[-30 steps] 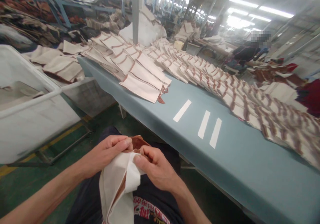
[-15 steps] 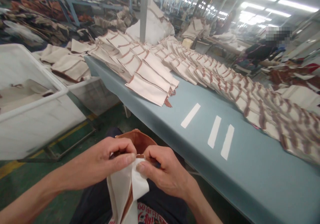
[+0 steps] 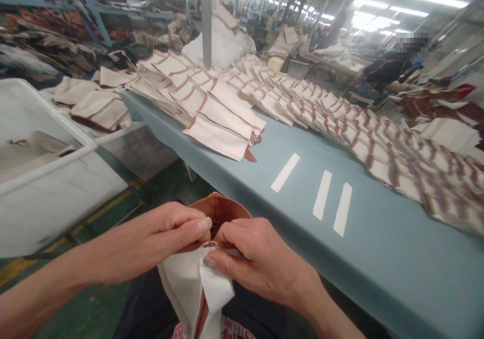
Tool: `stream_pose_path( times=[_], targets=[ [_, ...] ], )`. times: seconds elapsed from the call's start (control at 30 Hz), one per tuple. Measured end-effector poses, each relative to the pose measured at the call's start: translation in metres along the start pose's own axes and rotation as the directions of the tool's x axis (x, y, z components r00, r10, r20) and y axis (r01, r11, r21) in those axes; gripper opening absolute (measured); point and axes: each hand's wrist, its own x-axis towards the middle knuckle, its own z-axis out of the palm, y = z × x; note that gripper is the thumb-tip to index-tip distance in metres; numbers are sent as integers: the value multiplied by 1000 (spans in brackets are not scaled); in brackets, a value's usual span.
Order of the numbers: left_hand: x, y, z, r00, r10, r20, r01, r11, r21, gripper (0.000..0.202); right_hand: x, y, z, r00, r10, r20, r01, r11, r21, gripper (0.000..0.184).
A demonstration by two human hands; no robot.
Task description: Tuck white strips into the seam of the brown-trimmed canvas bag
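A cream bag piece with a brown lining (image 3: 181, 273) rests at my lap, its brown inside (image 3: 227, 209) gaping beyond my fingers. A white strip (image 3: 216, 281) hangs over its near edge. My right hand (image 3: 260, 258) is closed on the strip and that edge, thumb on the near side and fingers curled behind. Just left of it, my left hand (image 3: 170, 238) pinches thumb against forefinger at the opening, slightly above the edge. Whatever lies in that pinch is hidden. Both hands nearly touch at the edge's middle.
A blue-grey table (image 3: 295, 228) runs alongside on the right. On it lie three white strips (image 3: 322, 195), a stack of cream pieces (image 3: 219, 135) and long overlapping rows of similar pieces (image 3: 340, 122). White bins (image 3: 45, 188) stand left. A person (image 3: 393, 69) sits at the far right.
My left thumb has lifted off the cream piece's edge and now sits pinched above it. My right hand still grips the strip; the brown opening shows wider. The view has shifted slightly.
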Motion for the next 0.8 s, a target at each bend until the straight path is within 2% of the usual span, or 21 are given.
stream_pose_path(
  times=[0.07, 0.13, 0.3, 0.43, 0.53, 0.63, 0.8],
  targets=[
    [5, 1, -2, 980, -56, 193, 67, 996, -52, 50, 0, -5, 1, 1000, -14, 4, 14, 995, -96, 41],
    [6, 6, -4, 957, -70, 282, 90, 994, -60, 52, -1, -10, 3, 1000, -4, 2, 4, 990, -143, 44],
    [2, 10, 0, 978, -30, 204, 17, 998, 65, 50, -6, -10, 6, 999, 40, 22, -38, 996, -86, 49],
    [-3, 6, 2, 958, -60, 281, 30, 993, 111, 43, -7, -7, 10, 998, 43, 55, -42, 999, -23, 48],
    [-10, 3, 0, 962, -41, 270, -13, 980, 198, 42, -6, -8, 13, 995, 50, 87, -50, 999, 6, 47],
    [-20, -2, 1, 974, -9, 228, -66, 945, 319, 38, -4, -11, 15, 994, 57, 91, -55, 998, -23, 45],
    [-35, -18, 9, 984, 63, 166, -128, 900, 416, 32, -1, -17, 20, 993, 82, 88, -73, 992, -100, 38]
  ],
)
